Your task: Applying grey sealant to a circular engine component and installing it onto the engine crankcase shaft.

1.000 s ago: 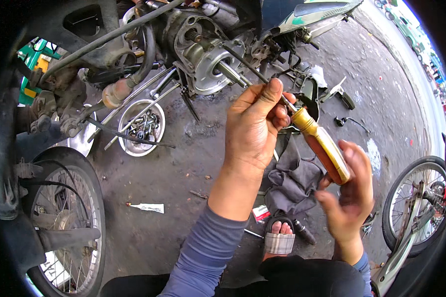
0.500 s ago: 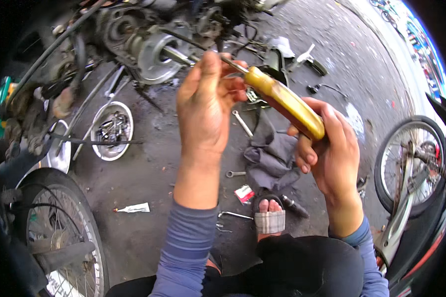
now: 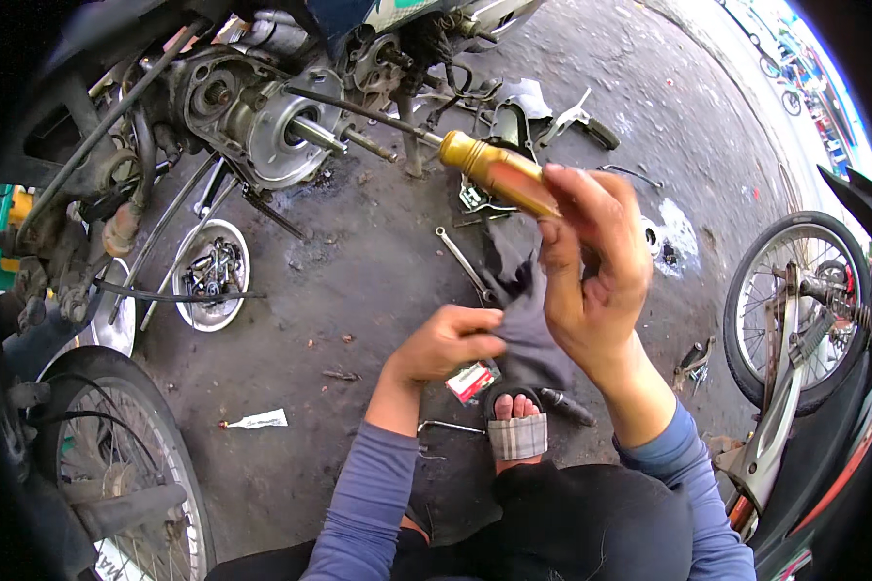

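Observation:
My right hand [image 3: 599, 257] grips the yellow handle of a screwdriver [image 3: 497, 170]. The long thin shaft points up and left, its far end in front of the exposed motorcycle engine [image 3: 279, 136]. Whether the tip touches metal I cannot tell. Lower down, my left hand [image 3: 448, 341] is empty, with its fingers loosely bent and a little apart. It hovers beside a dark grey cloth [image 3: 530, 334] and above a small red and white packet [image 3: 472, 382]. From the engine's round metal housing, a shaft [image 3: 320, 134] sticks out.
A white bowl of small metal parts [image 3: 213, 275] stands on the left, near a spoked wheel [image 3: 126, 465]. A combination wrench [image 3: 463, 261], a white tube [image 3: 255, 420] and a bent metal rod [image 3: 452, 426] lie on the ground. Another motorcycle's wheel [image 3: 794, 310] is at right.
My left hand has left the screwdriver's shaft and dropped nearer to me. My right hand has moved slightly up and left with the screwdriver. The view has shifted, showing more of the engine.

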A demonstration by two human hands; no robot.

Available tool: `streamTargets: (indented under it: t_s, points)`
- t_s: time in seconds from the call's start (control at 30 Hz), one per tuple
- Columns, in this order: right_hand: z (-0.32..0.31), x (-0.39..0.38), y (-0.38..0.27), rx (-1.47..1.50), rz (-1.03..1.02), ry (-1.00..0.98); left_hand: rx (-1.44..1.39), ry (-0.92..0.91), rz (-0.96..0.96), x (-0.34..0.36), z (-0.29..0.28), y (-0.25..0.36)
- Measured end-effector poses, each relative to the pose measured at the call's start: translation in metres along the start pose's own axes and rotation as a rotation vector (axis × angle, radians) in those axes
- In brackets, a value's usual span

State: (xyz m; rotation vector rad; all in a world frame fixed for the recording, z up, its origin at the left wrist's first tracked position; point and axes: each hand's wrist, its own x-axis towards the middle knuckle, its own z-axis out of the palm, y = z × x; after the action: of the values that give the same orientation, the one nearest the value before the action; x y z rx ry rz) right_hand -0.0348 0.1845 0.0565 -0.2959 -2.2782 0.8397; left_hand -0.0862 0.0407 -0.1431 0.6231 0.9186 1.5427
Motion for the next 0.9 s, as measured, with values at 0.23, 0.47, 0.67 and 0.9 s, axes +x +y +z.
streamTargets:
  t_s: [0.23,0.47,0.67,0.9]
  points:
    - [0.008,0.009,0.010,-0.004,-0.197,0.116,0.104,-0.135,0.059,-0.025,0.013,0.009]
    - [0.007,0.006,0.007,0.161,-0.048,0.110,1.103,-0.152,-0.047,-0.045,0.086,0.096]
    - [-0.002,0.010,-0.007,0.582,0.419,-0.039,0.461,-0.538,0.304,-0.055,0.054,0.087]
    - [0.005,0.008,-0.024,0.924,0.783,-0.081,-1.007,-0.067,-0.195,-0.053,0.037,0.012]
